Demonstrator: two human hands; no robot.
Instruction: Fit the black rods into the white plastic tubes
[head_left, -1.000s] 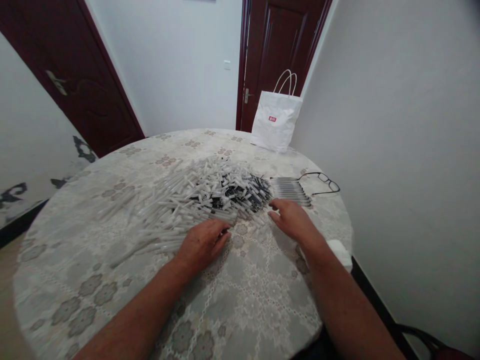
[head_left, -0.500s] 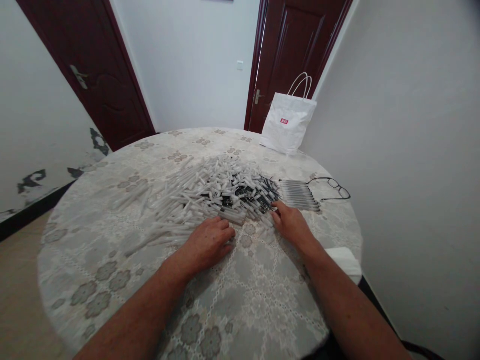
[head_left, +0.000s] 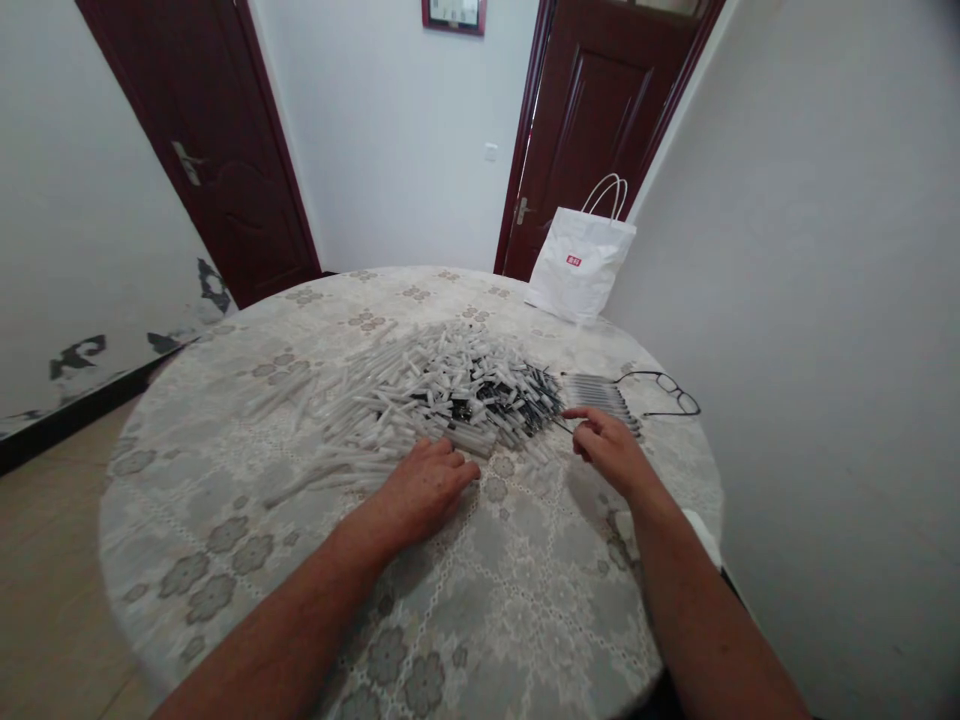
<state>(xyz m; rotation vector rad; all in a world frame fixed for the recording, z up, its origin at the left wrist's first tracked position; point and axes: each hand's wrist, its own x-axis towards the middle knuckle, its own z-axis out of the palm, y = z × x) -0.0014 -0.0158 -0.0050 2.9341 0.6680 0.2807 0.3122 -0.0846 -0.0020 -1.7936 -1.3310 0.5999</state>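
A heap of white pen parts (head_left: 405, 385), mostly thin tubes and short caps, covers the middle of the table. Dark pen refills (head_left: 544, 395) lie bunched along its right side. My left hand (head_left: 433, 483) rests palm down at the near edge of the heap, fingers loosely spread and touching the white tubes. At the right edge is my right hand (head_left: 606, 448), with its index finger stretched out and the others curled. A thin dark pen refill (head_left: 562, 426) runs from the heap side to its thumb and fingers, seemingly pinched there. Beyond that hand lies a neat row of pens (head_left: 596, 392).
Eyeglasses (head_left: 667, 392) lie right of the row. A white paper bag (head_left: 581, 265) stands at the back right edge. Something white (head_left: 703, 538) sits partly behind my right forearm. The round table has a patterned cloth (head_left: 517, 590); a wall is close on the right.
My right hand has drawn back to the right from the dark refills, and a thin refill now shows at its fingers. The left hand stays by the heap. The view has tilted up slightly.
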